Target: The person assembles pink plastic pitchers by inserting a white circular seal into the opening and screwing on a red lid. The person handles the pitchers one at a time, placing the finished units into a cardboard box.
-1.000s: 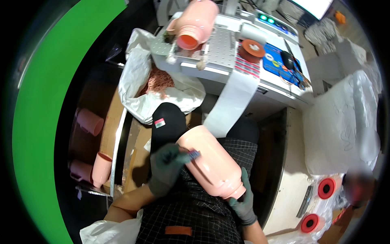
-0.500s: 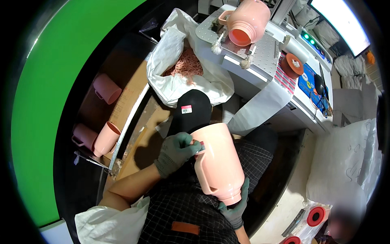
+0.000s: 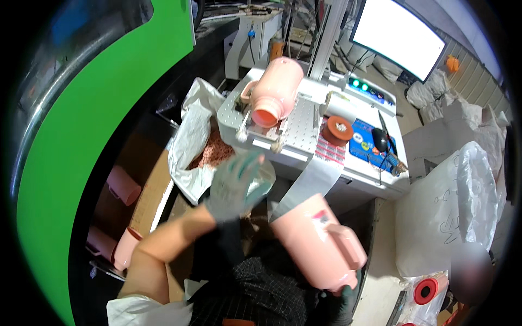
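My right hand [image 3: 343, 308], in a grey-green glove, grips the narrow neck of a pink plastic jug [image 3: 307, 244] low at the right. The jug is tilted, its handle turned to the right, with a small red label on its side. My left hand [image 3: 234, 182], also gloved and smeared by motion, is held out in front of the white sack with fingers stretched and nothing seen in it. Ahead of it, a second pink jug [image 3: 278, 87] lies on a perforated metal plate [image 3: 302, 130], its open neck facing me.
A white sack [image 3: 190, 117] holds pink shavings [image 3: 212, 152]. Label sheets [image 3: 330, 152] hang over the bench edge beside a brown round dish [image 3: 337, 130]. Several pink jugs [image 3: 124, 186] lie at left, beside a green machine [image 3: 60, 163]. A monitor [image 3: 399, 35] stands behind.
My left hand has left the held jug and moved forward. The jug has swung right, its handle now on the right side. The view has tilted up, showing more of the bench.
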The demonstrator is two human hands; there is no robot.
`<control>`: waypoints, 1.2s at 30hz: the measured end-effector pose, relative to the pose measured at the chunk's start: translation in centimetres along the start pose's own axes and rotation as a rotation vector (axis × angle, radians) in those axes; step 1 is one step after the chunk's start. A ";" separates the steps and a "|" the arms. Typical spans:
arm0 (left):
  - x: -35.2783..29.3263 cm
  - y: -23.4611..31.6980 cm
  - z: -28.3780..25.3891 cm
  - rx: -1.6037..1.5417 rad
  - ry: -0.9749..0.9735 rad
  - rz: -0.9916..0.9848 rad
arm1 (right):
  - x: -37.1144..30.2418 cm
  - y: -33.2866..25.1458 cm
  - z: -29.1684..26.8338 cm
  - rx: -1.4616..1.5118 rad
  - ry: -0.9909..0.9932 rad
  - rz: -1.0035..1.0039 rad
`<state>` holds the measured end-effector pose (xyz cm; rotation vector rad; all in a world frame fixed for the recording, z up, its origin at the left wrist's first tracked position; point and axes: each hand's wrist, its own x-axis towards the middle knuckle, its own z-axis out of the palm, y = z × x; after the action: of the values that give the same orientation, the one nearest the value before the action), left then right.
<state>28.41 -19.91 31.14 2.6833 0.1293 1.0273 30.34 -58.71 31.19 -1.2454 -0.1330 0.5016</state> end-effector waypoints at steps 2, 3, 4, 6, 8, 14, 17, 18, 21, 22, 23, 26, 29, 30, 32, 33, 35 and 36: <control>6.4 -3.9 2.8 0.417 -0.004 0.203 | -0.3 1.9 -5.1 0.098 0.134 0.098; 8.4 -6.0 3.4 0.660 -0.043 0.270 | 0.8 2.8 -6.5 0.111 0.160 0.101; 9.9 -8.7 3.2 0.668 -0.017 0.378 | 3.0 4.3 -5.4 0.441 0.182 -0.077; 12.6 -12.7 3.9 0.629 0.030 0.632 | 5.8 -1.6 3.2 0.240 0.057 -0.306; 12.7 -12.9 2.9 0.558 0.006 0.640 | 8.5 -1.7 3.6 0.137 0.062 -0.414; 3.3 0.0 -6.1 0.219 0.359 0.464 | 15.3 -2.1 3.4 -0.332 0.203 -0.778; -4.8 1.3 -9.9 -0.035 0.216 0.428 | 20.9 -1.7 9.2 -0.492 0.022 -0.854; -5.9 2.0 -9.6 -0.115 0.187 0.316 | 22.2 -1.5 12.1 -0.785 0.035 -1.015; -8.1 4.8 -8.2 -0.380 0.054 -0.018 | 24.6 -1.3 21.0 -1.187 0.024 -0.990; -9.0 5.4 -7.6 -0.468 -0.009 -0.145 | 26.1 -0.4 23.0 -1.217 0.032 -1.054; -9.8 5.4 -6.3 -0.570 -0.120 -0.284 | 28.2 0.6 24.4 -1.249 0.047 -1.121; -10.6 5.0 -6.9 -0.570 -0.044 -0.327 | 31.9 2.7 27.9 -1.450 0.019 -1.057; -11.6 3.8 -7.3 -0.560 -0.059 -0.368 | 32.6 3.4 30.4 -1.586 0.038 -1.007; -11.7 3.5 -7.2 -0.578 -0.085 -0.358 | 32.7 3.5 30.4 -1.628 0.051 -0.977; -11.2 3.2 -7.0 -0.670 -0.125 -0.350 | 33.4 3.6 30.3 -1.598 0.077 -1.048; -10.6 3.3 -6.7 -0.748 -0.159 -0.352 | 34.0 3.8 29.4 -1.589 0.110 -1.061; -10.9 3.2 -5.8 -0.931 -0.227 -0.393 | 35.4 5.0 29.7 -1.629 0.033 -0.965; -11.2 3.0 -5.3 -0.906 -0.223 -0.308 | 35.9 5.6 29.2 -1.493 0.013 -1.004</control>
<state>16.53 -23.63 28.56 1.8478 0.0181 0.4982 49.79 -16.36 29.38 -2.3337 -1.2123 -0.6663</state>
